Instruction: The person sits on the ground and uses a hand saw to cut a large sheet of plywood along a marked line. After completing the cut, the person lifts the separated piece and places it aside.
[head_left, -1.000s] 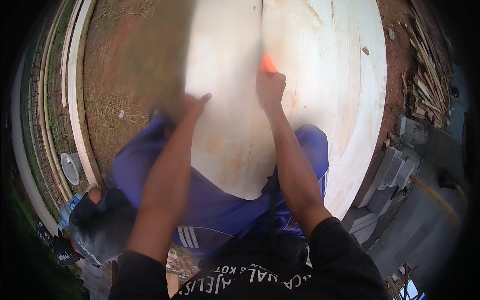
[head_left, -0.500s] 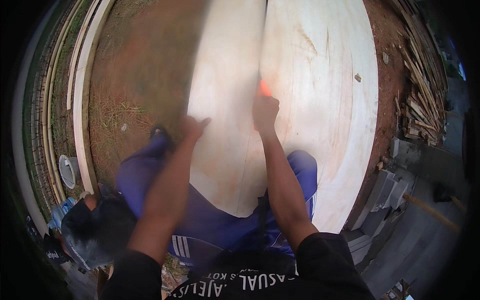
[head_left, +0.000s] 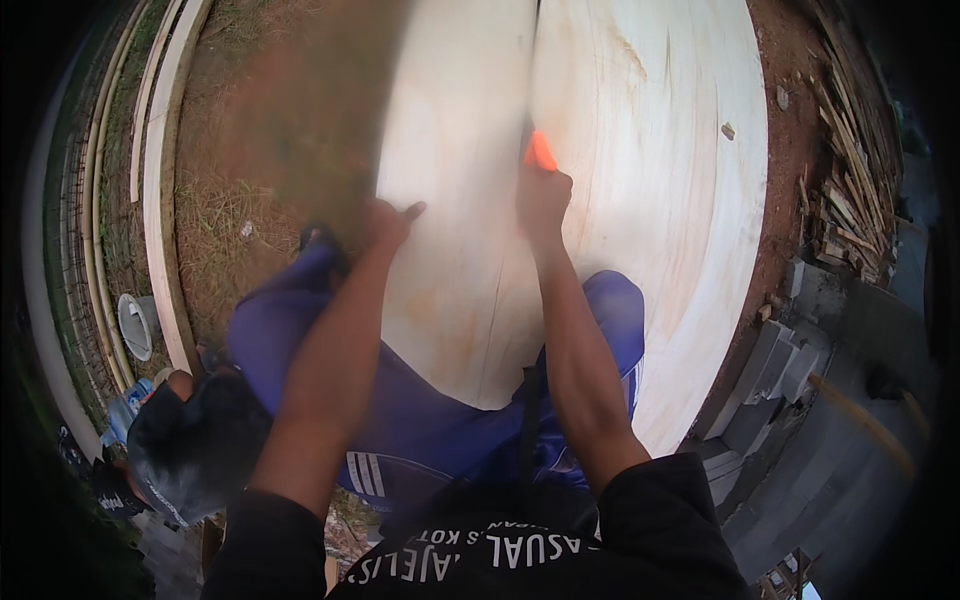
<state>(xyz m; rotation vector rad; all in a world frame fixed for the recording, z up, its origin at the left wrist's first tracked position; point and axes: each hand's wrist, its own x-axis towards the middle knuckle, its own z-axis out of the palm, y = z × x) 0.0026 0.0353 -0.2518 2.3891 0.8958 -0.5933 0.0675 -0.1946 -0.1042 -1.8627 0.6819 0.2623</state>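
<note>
A large pale plywood sheet [head_left: 450,290] lies in front of me, partly over my legs. A thin dark slit [head_left: 534,60] runs from its far edge toward me, and a faint line continues it nearer my lap. My right hand [head_left: 545,205] is closed round the orange handle [head_left: 540,152] of what looks like a handsaw, set at the near end of the slit; its blade is blurred and mostly hidden. At the sheet's left edge, my left hand [head_left: 388,224] grips the wood, thumb on top, with the other fingers largely out of sight.
Long timber beams [head_left: 160,190] and bamboo poles run along the left, beside a white bucket [head_left: 135,325]. Another person in a dark cap [head_left: 195,445] is close at my lower left. Scrap wood [head_left: 850,200] is piled at right, with grey blocks [head_left: 765,370] nearer me.
The whole view has shifted slightly, so sheet, hands and knees appear higher. Both hands keep about the same places on the wood. More of the orange handle shows.
</note>
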